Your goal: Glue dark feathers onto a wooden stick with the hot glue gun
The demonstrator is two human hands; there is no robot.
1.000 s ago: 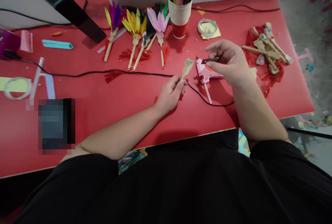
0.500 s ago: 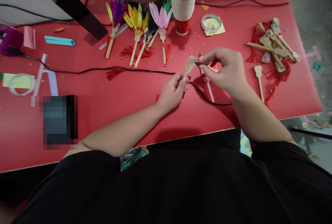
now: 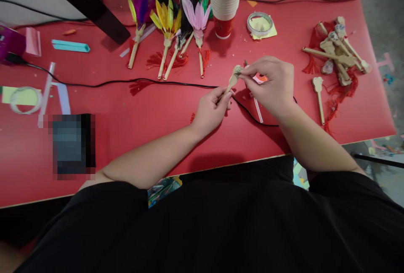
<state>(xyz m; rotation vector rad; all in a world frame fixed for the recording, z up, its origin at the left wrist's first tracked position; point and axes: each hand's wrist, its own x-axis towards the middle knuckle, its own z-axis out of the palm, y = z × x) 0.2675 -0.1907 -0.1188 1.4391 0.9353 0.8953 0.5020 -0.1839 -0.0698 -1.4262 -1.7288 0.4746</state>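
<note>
My left hand [image 3: 212, 111] is closed around the lower part of a pale wooden handle [image 3: 233, 81], which tilts up toward the right. Its rounded head has a greyish patch on top. The thumb and fingers of my right hand [image 3: 273, 83] pinch a small dark flat piece [image 3: 239, 71] against that head; most of the piece is covered by the fingertips. Under my right hand lies a pink glue gun [image 3: 260, 78], partly hidden, with a clear glue stick [image 3: 258, 111] poking out toward me.
Several feathered wooden handles [image 3: 167, 22] with red tassels lie at the back. Beside them stand stacked paper cups [image 3: 224, 5] holding feathers, and a tape roll [image 3: 260, 24]. Bare handles [image 3: 339, 52] are heaped on the right. A black cable [image 3: 176, 82] crosses the red table.
My right hand has brought the small dark piece onto the handle's head, where its fingertips now meet the wood. The whole view has shifted slightly. My left hand keeps its hold.
</note>
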